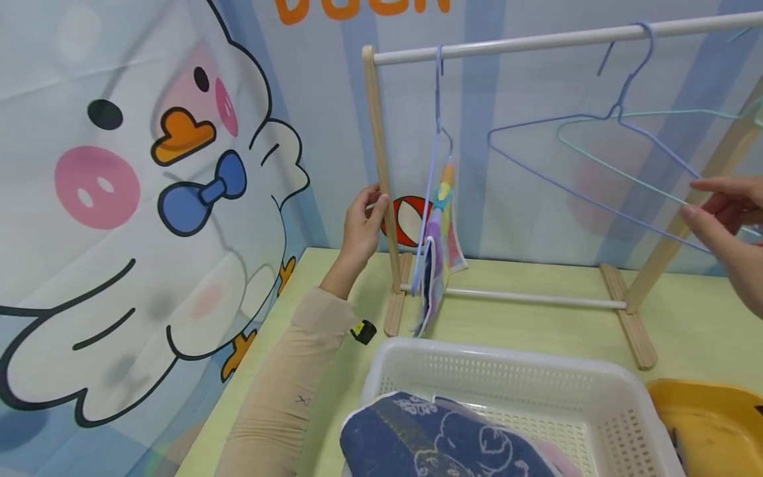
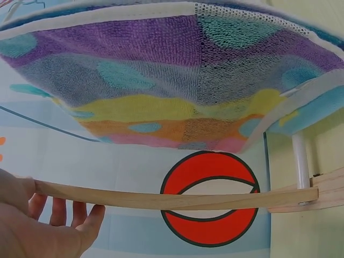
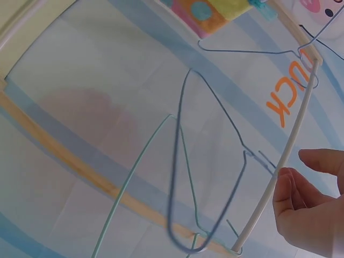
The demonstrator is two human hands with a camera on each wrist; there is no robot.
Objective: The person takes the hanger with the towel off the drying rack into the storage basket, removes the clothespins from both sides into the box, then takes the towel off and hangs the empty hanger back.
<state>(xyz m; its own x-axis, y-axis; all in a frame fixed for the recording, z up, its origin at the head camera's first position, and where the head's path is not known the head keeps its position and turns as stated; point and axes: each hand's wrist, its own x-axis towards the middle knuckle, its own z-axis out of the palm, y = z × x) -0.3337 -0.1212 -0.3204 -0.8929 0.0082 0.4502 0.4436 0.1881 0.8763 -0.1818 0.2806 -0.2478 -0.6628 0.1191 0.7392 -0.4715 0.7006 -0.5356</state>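
My left hand (image 1: 362, 222) grips the left wooden post (image 1: 379, 146) of a small rack; the left wrist view shows its fingers around the wood. Beside that post, a blue wire hanger (image 1: 433, 172) hangs from the white rod (image 1: 507, 45), with a multicoloured terry cloth (image 2: 161, 80) hanging at it. Farther right on the rod is a bare blue hanger (image 1: 554, 182), and a mint green hanger (image 1: 620, 175) is behind it. My right hand (image 3: 306, 204) is near the bare hanger's right side, fingers bent, thumb apart, with nothing seen between them.
A white plastic basket (image 1: 524, 358) stands in front of the rack, with a dark blue patterned cloth (image 1: 441, 437) in it. To its right is a yellow container (image 1: 709, 404). A small black object (image 1: 363, 331) lies beside the left foot. A cartoon backdrop (image 1: 179, 278) stands close behind.
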